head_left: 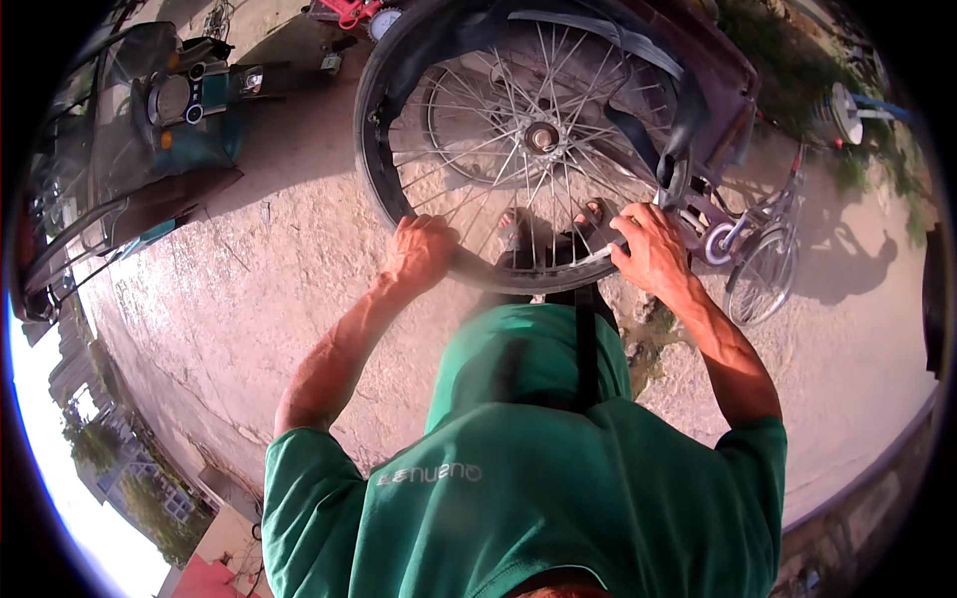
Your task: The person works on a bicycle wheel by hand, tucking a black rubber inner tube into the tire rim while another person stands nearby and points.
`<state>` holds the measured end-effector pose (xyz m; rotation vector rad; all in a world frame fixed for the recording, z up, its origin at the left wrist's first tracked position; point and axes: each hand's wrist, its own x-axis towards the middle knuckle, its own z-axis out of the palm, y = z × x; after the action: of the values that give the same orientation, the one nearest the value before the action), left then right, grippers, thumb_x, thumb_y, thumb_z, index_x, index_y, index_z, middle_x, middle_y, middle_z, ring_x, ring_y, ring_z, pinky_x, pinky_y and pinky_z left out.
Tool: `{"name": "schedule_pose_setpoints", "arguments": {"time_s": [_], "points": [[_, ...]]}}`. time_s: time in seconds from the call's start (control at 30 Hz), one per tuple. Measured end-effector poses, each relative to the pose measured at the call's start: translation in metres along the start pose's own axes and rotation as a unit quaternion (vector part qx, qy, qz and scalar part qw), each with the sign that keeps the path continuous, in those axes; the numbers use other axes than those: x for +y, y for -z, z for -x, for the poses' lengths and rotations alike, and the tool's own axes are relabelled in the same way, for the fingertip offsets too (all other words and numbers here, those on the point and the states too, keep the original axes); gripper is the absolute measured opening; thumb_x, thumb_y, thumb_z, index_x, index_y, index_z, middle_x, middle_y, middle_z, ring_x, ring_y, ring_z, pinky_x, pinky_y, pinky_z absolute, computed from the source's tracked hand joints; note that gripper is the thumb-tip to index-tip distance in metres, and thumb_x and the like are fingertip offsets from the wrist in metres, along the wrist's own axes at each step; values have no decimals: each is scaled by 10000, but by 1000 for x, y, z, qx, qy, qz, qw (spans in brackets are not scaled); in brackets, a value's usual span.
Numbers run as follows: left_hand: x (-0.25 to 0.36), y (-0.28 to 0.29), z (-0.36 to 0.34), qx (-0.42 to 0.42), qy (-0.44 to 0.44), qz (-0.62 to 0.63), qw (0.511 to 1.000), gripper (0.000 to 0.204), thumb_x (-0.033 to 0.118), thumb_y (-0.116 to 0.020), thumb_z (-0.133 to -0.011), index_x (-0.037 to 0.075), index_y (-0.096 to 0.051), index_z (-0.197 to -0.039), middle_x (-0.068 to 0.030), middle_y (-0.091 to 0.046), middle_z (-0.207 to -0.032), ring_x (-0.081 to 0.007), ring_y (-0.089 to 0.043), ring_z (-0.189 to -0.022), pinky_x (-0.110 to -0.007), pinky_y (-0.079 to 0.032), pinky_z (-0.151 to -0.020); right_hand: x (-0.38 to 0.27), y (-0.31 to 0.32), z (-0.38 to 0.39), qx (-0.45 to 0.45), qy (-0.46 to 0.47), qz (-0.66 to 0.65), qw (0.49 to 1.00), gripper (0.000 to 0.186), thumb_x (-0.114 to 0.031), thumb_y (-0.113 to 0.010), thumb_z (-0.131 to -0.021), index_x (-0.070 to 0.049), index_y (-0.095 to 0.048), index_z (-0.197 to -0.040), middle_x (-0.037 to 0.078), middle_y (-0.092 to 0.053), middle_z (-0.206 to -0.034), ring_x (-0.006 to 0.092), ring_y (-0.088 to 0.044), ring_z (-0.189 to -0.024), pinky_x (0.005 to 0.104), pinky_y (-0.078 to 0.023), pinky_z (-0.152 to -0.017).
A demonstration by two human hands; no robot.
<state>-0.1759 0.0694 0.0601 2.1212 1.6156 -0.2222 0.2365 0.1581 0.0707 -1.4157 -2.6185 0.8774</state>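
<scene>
A spoked bicycle wheel (pixel 541 138) stands in front of me, with a dark tire (pixel 369 120) around its rim. A black inner tube (pixel 631 135) hangs loose out of the rim at the right and droops across the spokes. My left hand (pixel 424 249) is closed on the tire at the wheel's lower left. At the lower right, my right hand (pixel 650 249) is closed around the tire and rim edge, its thumb toward the spokes. Between my hands, the near part of the rim shows a pale edge. The undersides of my fingers are hidden.
A teal three-wheeled vehicle (pixel 184 105) stands at the far left. To the right is a purple bicycle (pixel 733 234), near a dark reddish box-like body (pixel 713 80). Red tool-like things (pixel 349 12) lie at the top. My sandalled feet (pixel 513 231) show through the spokes.
</scene>
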Motion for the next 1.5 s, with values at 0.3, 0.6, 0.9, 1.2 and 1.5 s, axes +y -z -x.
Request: {"name": "schedule_pose_setpoints", "arguments": {"time_s": [0.3, 0.6, 0.9, 1.2, 1.5], "points": [[87, -23, -26, -146, 51, 118, 981, 209, 213, -669, -929, 128, -773, -1089, -203, -782, -1029, -443, -756, -1028, -586, -573, -898, -26, -118, 30, -25, 16, -57, 998, 347, -312, -876, -785, -117, -751, -1044, 95, -696, -1047, 339, -672, -1096, 532, -502, -996], [93, -57, -23, -87, 14, 128, 988, 145, 211, -692, -945, 154, -802, -1019, -153, -769, -987, -405, -747, -975, -560, -580, -855, -16, -112, 40, -61, 53, -11, 997, 315, -221, -849, -729, -142, -739, -1014, 67, -689, -1092, 298, -657, -1145, 505, -458, -1005], [86, -63, -12, -12, -27, 125, 992, 104, 159, -722, -921, 125, -796, -986, -128, -683, -1023, -388, -708, -971, -542, -576, -830, -12, -134, 47, -44, 76, 3, 996, 370, -229, -821, -769, -171, -743, -1125, 30, -643, -1106, 276, -605, -1202, 512, -417, -1056], [104, -54, -28, -257, 63, 117, 957, 273, 244, -710, -912, 35, -802, -1061, -206, -734, -1111, -430, -739, -1002, -539, -604, -882, -10, -118, 39, -84, 77, -1, 994, 165, -239, -818, -800, -150, -781, -934, 48, -628, -1056, 280, -594, -1151, 492, -402, -998], [137, -86, -24, -177, 14, 65, 982, 203, 181, -702, -918, 32, -809, -1006, -208, -729, -1116, -409, -724, -1117, -557, -589, -929, 10, -119, 37, -33, 98, 24, 994, 151, -284, -769, -861, -135, -751, -868, 58, -663, -1034, 282, -623, -1132, 509, -421, -1036]]}}
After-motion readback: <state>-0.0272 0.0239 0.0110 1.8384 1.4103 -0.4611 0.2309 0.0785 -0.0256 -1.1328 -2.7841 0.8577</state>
